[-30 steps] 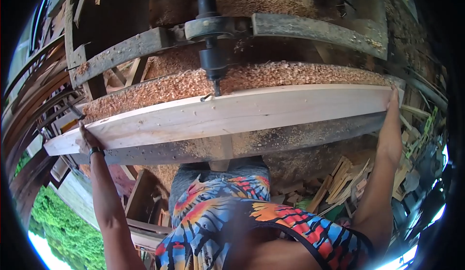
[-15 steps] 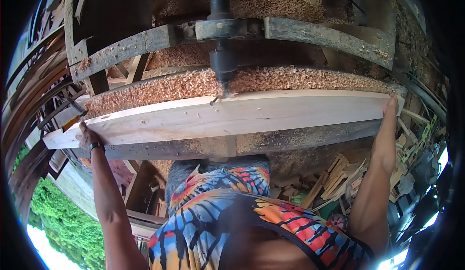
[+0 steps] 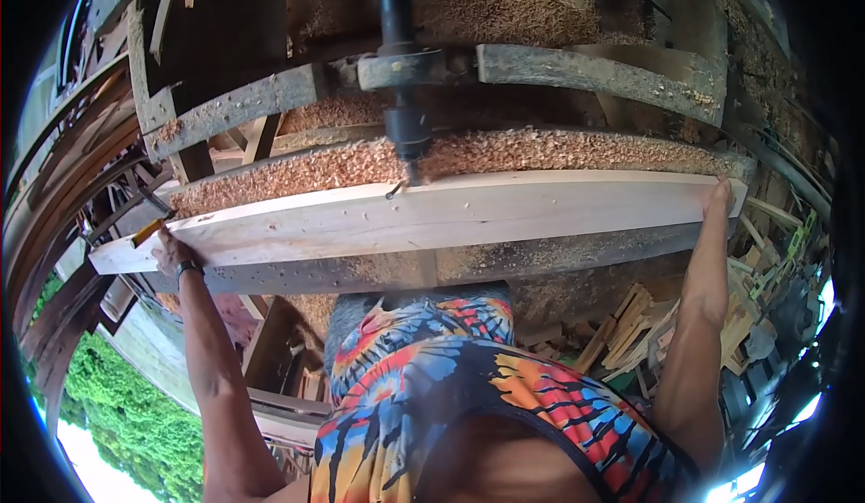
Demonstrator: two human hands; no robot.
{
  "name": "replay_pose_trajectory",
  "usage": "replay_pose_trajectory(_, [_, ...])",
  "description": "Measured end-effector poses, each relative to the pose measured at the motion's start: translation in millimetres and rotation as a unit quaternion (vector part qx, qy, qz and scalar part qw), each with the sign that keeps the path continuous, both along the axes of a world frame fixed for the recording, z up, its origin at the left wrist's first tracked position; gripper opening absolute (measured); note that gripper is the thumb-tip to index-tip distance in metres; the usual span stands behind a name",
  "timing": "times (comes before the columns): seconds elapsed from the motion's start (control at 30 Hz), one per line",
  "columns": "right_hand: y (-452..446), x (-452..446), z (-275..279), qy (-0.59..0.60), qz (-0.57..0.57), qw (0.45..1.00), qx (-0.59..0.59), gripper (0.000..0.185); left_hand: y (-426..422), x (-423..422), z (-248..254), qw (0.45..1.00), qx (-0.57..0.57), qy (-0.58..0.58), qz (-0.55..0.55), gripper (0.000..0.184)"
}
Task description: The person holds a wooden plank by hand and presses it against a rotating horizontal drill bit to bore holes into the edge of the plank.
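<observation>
A long pale wooden plank (image 3: 505, 214) lies across the shavings-strewn bench, its broad face toward me. My left hand (image 3: 171, 252) grips the plank near its left end, fingers over the upper edge; a dark band is on that wrist. At the far right end, my right hand (image 3: 720, 198) is closed round the upper edge of the same plank. Between the hands, a dark machine spindle with a chuck (image 3: 407, 129) ends in a narrow cutter or bit (image 3: 413, 174) at the plank's top edge. A small dark mark or notch (image 3: 394, 191) shows just left of it.
Wood shavings (image 3: 306, 171) are heaped along the bench behind the plank. A worn wooden crossbeam (image 3: 595, 68) runs beyond. Something yellow (image 3: 149, 233) sits by my left hand. Scrap wood (image 3: 631, 327) is piled at lower right, and long timbers (image 3: 68, 160) lean at the left.
The view has shifted slightly, and my torso appears farther right. Both hands keep their hold on the plank, which stays against the bit with little visible movement.
</observation>
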State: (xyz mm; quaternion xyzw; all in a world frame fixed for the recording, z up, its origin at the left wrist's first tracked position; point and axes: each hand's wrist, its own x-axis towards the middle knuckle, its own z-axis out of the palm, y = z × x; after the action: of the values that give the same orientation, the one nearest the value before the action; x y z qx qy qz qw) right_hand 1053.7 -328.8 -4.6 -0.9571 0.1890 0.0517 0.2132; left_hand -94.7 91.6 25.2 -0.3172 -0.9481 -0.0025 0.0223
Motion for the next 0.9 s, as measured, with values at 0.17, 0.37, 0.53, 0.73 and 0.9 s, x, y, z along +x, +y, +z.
replay_pose_trajectory(0.17, [-24.4, 30.4, -20.0, 0.007, 0.015, 0.996, 0.086, 0.052, 5.8, -32.1, -9.8, 0.995, -0.080, 0.039, -0.037, 0.112])
replay_pose_trajectory(0.37, [-34.3, 30.9, -39.6, 0.001, 0.005, 0.997, 0.077, 0.054, 11.4, -15.0, -3.8, 0.994, -0.086, 0.044, -0.042, 0.101])
replay_pose_trajectory(0.53, [-10.2, -4.3, -10.4, -0.059, 0.017, 0.996, -0.070, 0.060, 18.7, -38.8, -21.8, 0.992, -0.108, 0.059, -0.021, 0.087])
replay_pose_trajectory(0.73, [-21.2, 1.3, -28.6, 0.003, -0.008, 0.992, 0.124, 0.063, 18.2, -42.6, -30.2, 0.993, -0.075, 0.071, -0.051, 0.100])
replay_pose_trajectory(0.9, [-12.0, -43.6, -32.7, -0.005, 0.002, 0.977, 0.212, 0.069, 17.9, -22.6, -22.7, 0.996, -0.067, 0.043, -0.031, 0.103])
